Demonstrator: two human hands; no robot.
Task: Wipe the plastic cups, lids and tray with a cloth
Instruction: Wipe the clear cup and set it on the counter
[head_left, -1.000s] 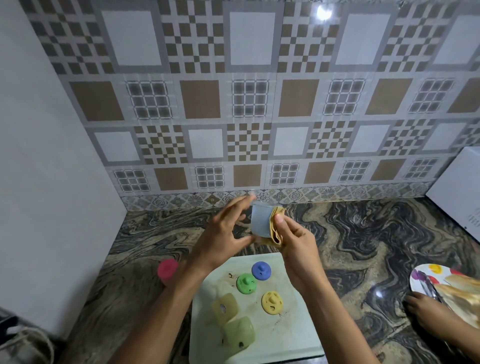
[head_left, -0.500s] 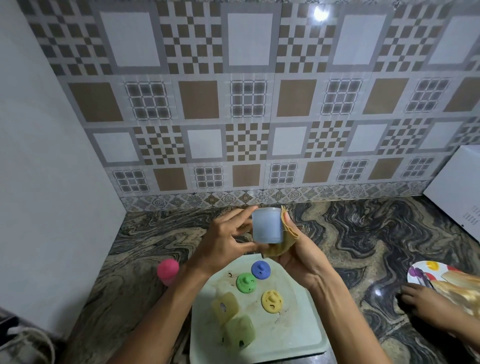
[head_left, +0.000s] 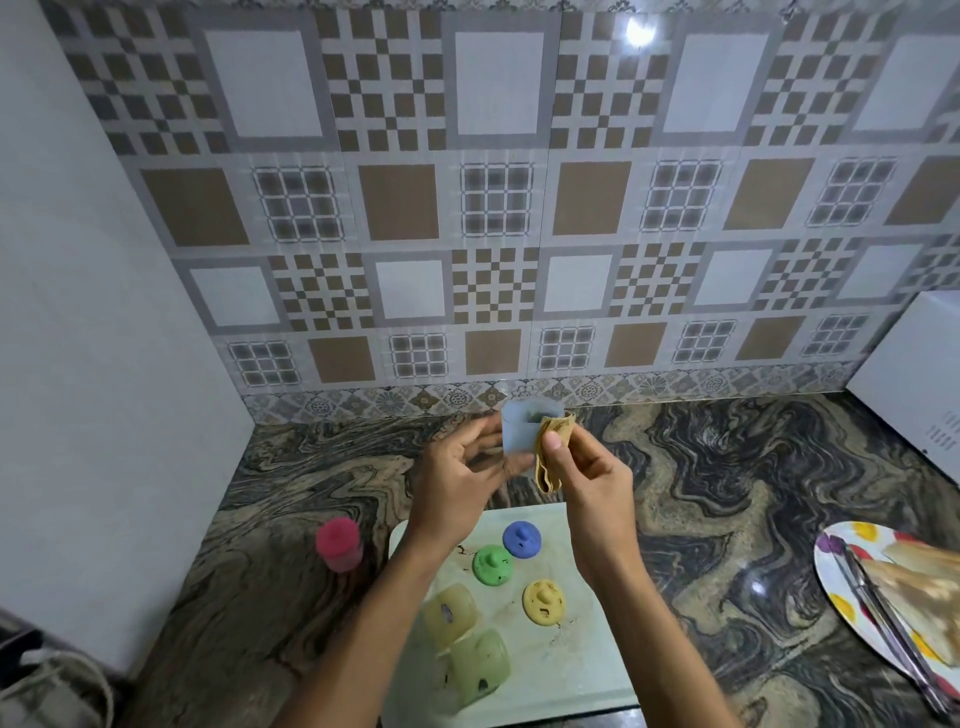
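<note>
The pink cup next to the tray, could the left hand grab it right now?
Probably not yet. The left hand is busy holding the pale blue cup. The pink cup stands alone on the countertop, nothing blocking it, so once freed that hand likely could.

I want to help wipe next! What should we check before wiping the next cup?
1. Blue cup held by left hand: ok.
2. Cloth pinched in right hand, against the cup's rim: ok.
3. Blue cup fully clean: cannot tell.
4. Yellow cup and green cup on the tray, lying on their sides, within reach: ok.
5. Tray clean: not ok, dark specks show.
6. Pink cup on the tray: not ok, it stands on the counter.
</note>
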